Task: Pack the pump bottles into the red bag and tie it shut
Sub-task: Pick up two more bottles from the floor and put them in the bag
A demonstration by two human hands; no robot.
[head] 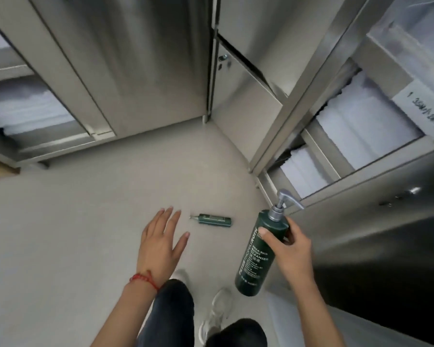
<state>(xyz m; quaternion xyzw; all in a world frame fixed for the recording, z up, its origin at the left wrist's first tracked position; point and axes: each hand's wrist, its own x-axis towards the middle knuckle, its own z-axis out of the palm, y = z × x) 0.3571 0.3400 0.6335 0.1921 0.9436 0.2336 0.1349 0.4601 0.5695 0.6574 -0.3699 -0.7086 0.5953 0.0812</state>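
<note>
My right hand [290,249] grips a dark green pump bottle [257,256] near its shoulder, held upright and slightly tilted, its grey pump head pointing up and to the right. A second dark green pump bottle [214,219] lies on its side on the grey floor, pump end pointing left. My left hand [161,240] hovers above the floor with its fingers spread, holding nothing, just left of and nearer to me than the lying bottle. A red string bracelet sits on the left wrist. No red bag is in view.
Stainless steel cabinets [125,71] stand ahead and to the right. Open shelves [361,136] on the right hold folded white towels; more white linen [23,108] lies on shelves at the left. My legs and white shoes [218,314] are below on the grey floor [73,221].
</note>
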